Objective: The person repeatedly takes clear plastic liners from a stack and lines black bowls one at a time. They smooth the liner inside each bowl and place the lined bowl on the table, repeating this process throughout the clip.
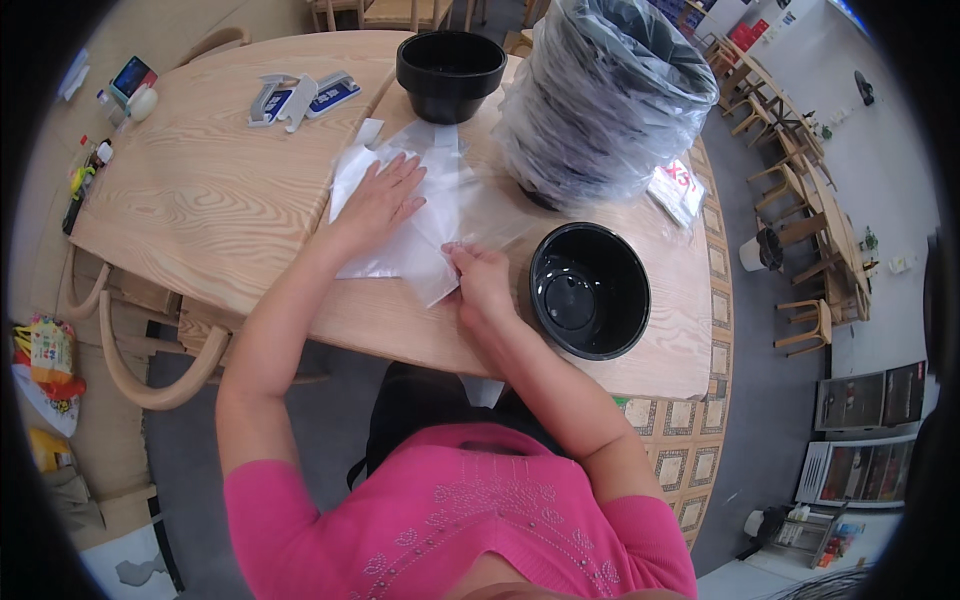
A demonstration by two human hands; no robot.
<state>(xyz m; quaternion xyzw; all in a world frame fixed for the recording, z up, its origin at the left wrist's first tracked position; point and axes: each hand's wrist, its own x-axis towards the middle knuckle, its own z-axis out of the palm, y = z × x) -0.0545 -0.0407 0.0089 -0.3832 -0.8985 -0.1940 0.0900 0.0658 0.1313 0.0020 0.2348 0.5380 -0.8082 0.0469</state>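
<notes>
A stack of thin white plastic bags (375, 251) lies flat on the wooden table before me. My left hand (382, 199) rests palm down on the stack, fingers spread. With bent fingers my right hand (480, 274) pinches the edge of a translucent plastic bag (439, 262) at the stack's right side. Just right of that hand stands a round black plastic bowl (590, 291), its inside visible and bare. Beyond the bags is a nested stack of black bowls (451, 82). A tall stack wrapped in clear plastic bags (600, 112) rises at the back right; dark bowls show through the film.
White and grey plastic holders with blue labels (300, 97) lie at the back left. A flat packet with red print (677, 191) is behind the wrapped stack. A wooden chair (161, 390) touches the left side. Bottles (90, 165) stand at the far left edge.
</notes>
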